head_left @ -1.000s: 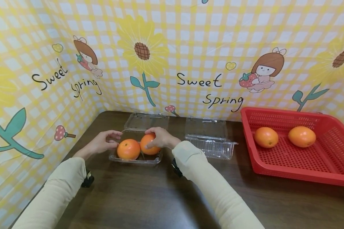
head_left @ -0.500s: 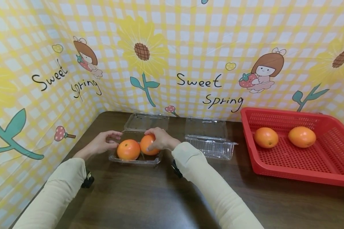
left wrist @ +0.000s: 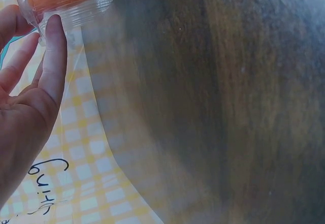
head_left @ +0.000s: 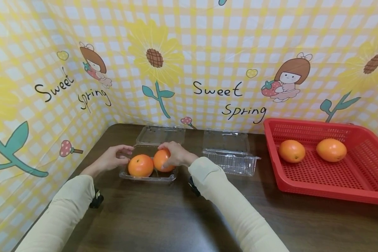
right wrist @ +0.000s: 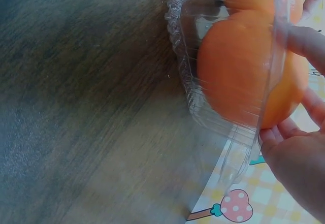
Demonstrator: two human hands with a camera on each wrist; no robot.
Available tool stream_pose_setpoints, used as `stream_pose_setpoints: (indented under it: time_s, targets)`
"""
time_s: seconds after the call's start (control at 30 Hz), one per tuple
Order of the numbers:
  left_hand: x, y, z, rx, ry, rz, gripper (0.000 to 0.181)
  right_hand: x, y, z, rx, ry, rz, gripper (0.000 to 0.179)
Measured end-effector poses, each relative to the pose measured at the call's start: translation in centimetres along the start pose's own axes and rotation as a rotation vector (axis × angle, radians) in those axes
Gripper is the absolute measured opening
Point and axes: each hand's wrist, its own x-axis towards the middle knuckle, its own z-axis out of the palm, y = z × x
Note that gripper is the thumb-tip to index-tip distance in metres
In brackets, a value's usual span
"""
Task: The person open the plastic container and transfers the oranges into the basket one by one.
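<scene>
Head view, brown table point(head_left: 148, 213), checked backdrop point(head_left: 214, 42), right hand point(head_left: 177, 153) gripping orange point(head_left: 161, 161), left hand point(head_left: 111, 158) loose

In the head view, the right hand point(head_left: 177, 154) hides part of the orange point(head_left: 161, 160) at three o'clock in the clear box point(head_left: 149, 179); the edge crops the red basket point(head_left: 327, 194) toward four o'clock. Whether the left hand point(head_left: 111, 157) touches the box is unclear.

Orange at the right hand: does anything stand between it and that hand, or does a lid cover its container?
Nothing visible is in the way. The right hand grips the orange directly, and the lid lies open beyond the clear container, not over it.
</scene>
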Motion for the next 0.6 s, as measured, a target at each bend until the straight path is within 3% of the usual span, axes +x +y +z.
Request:
stream_pose_setpoints:
  time_s: [0.6]
  targets:
    - [0.03,-0.13,-0.04,-0.005,0.005,0.003,0.044,0.06,0.52,0.22,-0.055,0.044,-0.076,0.061]
